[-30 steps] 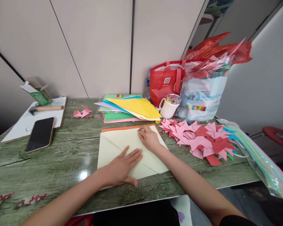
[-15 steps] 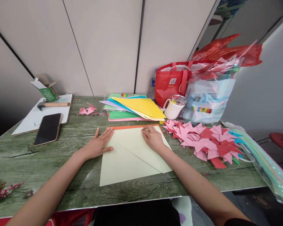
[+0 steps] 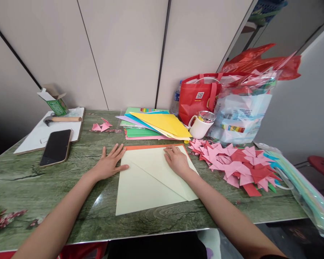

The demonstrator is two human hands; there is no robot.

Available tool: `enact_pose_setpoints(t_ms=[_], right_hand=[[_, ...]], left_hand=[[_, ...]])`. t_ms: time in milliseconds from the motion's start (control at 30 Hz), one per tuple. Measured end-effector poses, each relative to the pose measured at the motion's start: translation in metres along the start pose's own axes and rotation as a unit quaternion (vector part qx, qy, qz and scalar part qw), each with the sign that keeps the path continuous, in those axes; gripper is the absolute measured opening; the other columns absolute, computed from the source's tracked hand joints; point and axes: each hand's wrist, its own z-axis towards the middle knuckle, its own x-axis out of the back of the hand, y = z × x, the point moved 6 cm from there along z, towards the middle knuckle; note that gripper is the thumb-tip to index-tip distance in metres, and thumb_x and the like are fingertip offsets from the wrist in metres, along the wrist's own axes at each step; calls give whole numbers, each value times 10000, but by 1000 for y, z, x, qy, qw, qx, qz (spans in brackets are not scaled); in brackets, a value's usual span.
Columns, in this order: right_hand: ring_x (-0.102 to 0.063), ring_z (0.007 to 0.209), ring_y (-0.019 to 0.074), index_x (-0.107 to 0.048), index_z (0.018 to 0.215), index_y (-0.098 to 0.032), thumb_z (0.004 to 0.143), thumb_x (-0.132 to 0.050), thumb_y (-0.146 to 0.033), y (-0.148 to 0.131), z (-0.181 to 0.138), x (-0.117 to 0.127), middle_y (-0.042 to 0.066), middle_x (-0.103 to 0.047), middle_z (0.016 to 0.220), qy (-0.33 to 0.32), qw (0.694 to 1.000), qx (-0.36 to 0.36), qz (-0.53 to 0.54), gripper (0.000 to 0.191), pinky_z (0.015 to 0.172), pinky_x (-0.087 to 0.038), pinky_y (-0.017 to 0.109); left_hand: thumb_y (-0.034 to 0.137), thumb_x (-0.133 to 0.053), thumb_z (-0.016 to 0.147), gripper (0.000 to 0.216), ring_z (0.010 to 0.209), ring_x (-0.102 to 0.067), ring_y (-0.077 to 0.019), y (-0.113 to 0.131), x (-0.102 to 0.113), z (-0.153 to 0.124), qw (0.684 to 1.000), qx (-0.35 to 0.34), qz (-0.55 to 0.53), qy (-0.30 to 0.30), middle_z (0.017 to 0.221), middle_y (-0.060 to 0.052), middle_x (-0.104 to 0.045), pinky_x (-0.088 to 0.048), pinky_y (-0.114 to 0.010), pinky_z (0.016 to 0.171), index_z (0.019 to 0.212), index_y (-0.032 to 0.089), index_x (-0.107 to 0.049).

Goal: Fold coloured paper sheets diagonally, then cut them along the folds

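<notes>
My left hand (image 3: 109, 163) lies open and flat, fingers spread, palm down on the worktop (image 3: 56, 190), its thumb touching the left edge of the cream paper (image 3: 143, 187); it grips nothing. My right hand (image 3: 178, 160) is open too, pressed flat on the far right part of that paper, fingertips near its far edge. The cream paper lies in front of me, between my 2 hands, folded along a diagonal, with an orange sheet (image 3: 151, 146) showing under its far edge. Beyond it sits a white mug (image 3: 199, 127), its contents unclear, a red tote bag (image 3: 197, 102) and a clear plastic bag (image 3: 240, 118) stuffed with packets. Pink and red folded triangles (image 3: 237, 165) are heaped to my right. The worktop is glossy, with a green wood grain
</notes>
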Motion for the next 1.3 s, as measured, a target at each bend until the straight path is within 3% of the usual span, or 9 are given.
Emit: enact_pose_setpoints(t_ms=[133,300,433,567,733,933,1100,1200,1300], right_hand=[[-504,1083,252,-559,1177,-161,925,-426,-240,-10,-4,12,132,-578,1183,-17,1000,10,-7,295,741,-473,316],[-540,1003,225,-634,911,-191,860,-561,-267,-61,-29,29,74,-636,1053,-85,990,112,-12,117,796,-469,310],[-562,949,254,-607,923,-145,771,-589,-86,-92,-48,28,115,-624,1033,-134,978,156,-41,165,683,-489,316],[-590,874,250,-577,947,-131,746,-525,14,-100,-54,22,118,-624,962,-162,969,175,-68,254,533,-453,278],[-629,767,207,-574,946,-148,766,-528,-10,-95,-43,31,91,-651,905,-171,963,188,-90,231,530,-420,261],[-626,828,237,-583,1046,-133,878,-360,-64,-60,10,111,141,-627,1073,-61,983,97,-141,288,576,-382,296],[-574,875,217,-576,1123,-143,925,-261,-107,-46,43,212,108,-593,1131,205,957,15,-205,374,608,-363,295],[-525,935,234,-552,1164,-128,925,-239,-68,-51,68,214,122,-571,1143,216,953,25,-213,398,626,-383,308],[-484,988,278,-545,1169,-129,933,-278,-83,-52,98,170,151,-549,1196,118,971,50,-204,359,616,-405,324]], left_hand=[[698,-286,849,795,1415,-73,-302,0,0,0,1000,4,-8,3,1536,-82,-118,13,-630,1067,1480,243,-121],[700,-302,845,795,1412,-94,-308,-1,0,-2,1000,9,-17,9,1534,-85,-133,17,-631,1066,1480,258,-118],[672,-304,863,816,1413,-92,-299,0,2,-4,999,3,-29,18,1534,-86,-147,8,-632,1068,1481,251,23],[557,-236,933,725,1414,-104,-279,1,4,-6,999,0,-42,33,1537,-88,-147,-29,-619,1077,1456,243,157],[412,-162,978,614,1408,-147,-251,1,7,-8,997,9,-53,56,1536,-83,-165,-68,-600,1085,1435,255,217],[432,-201,971,613,1409,-142,-251,2,7,-9,997,11,-50,54,1531,-83,-183,-57,-613,1080,1467,250,110],[502,-244,953,571,1408,-131,-283,1,4,-7,998,14,-38,41,1527,-76,-189,-26,-638,1066,1468,263,-187],[526,-248,946,581,1409,-125,-286,1,3,-7,999,11,-34,39,1528,-84,-181,-31,-641,1064,1462,261,-213],[549,-279,933,583,1407,-131,-295,1,2,-6,999,9,-30,40,1525,-91,-192,-31,-650,1058,1446,274,-265]])
